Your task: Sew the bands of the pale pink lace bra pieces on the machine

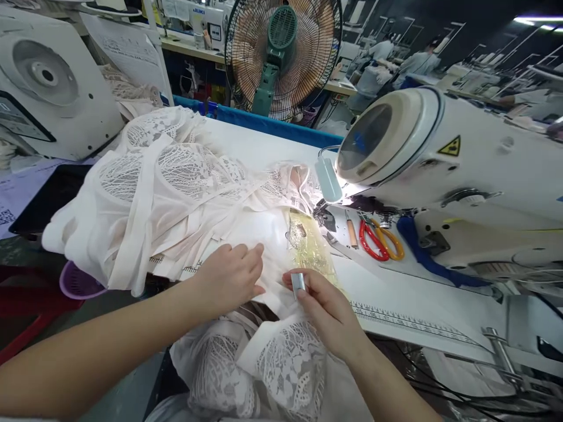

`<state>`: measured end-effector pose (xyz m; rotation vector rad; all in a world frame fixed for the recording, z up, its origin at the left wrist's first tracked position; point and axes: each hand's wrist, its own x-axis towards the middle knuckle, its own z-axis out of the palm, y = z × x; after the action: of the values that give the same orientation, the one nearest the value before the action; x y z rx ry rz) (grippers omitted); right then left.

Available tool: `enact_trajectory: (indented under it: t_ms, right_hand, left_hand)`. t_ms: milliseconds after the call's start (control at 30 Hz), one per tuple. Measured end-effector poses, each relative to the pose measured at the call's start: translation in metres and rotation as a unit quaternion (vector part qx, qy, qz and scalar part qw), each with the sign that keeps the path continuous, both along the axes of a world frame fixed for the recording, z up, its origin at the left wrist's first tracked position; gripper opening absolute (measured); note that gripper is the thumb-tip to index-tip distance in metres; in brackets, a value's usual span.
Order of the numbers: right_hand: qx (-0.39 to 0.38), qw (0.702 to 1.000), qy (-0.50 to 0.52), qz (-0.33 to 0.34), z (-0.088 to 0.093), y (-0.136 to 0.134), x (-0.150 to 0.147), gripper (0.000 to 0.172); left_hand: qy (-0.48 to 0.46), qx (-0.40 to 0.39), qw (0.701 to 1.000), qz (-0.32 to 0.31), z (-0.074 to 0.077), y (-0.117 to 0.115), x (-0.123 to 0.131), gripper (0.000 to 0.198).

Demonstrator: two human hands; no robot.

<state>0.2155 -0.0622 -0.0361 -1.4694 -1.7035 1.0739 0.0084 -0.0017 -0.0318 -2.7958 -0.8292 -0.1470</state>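
My right hand (328, 308) is closed, with a small silvery rectangular piece (298, 282) between the thumb and fingers. White fabric lies against its fingertips. To its left, my left hand (231, 275) is curled over the same pale fabric at the table edge; what its fingers hold, if anything, is hidden. Below both hands a white lace bra (290, 363) hangs over my lap. A large heap of similar lace bras (176, 170) covers the left of the table, and part of one (292, 181) reaches the sewing machine's needle area.
The sewing machine (440, 152) stands at the right, its lamp lit. Red-handled scissors (373, 241), yellow-handled scissors (393, 240) and a wooden-handled tool (352, 233) lie beside it. Yellowish tape (312, 246) covers some tabletop. A fan (281, 58) stands behind; people work farther back.
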Motion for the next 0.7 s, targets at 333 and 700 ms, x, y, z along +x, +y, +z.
enact_trajectory:
  t_ms: [333,700]
  right_hand:
    - [-0.032,0.995,-0.082,0.041,0.011,0.010,0.000,0.015]
    - [0.087,0.966,-0.236,0.055,0.016,0.043,-0.030,0.023]
  left_hand:
    - [-0.103,0.030,0.994,0.018,-0.016,-0.015,0.000,0.021]
    - [-0.191,-0.008,0.978,0.078,-0.035,-0.030,0.007,0.037]
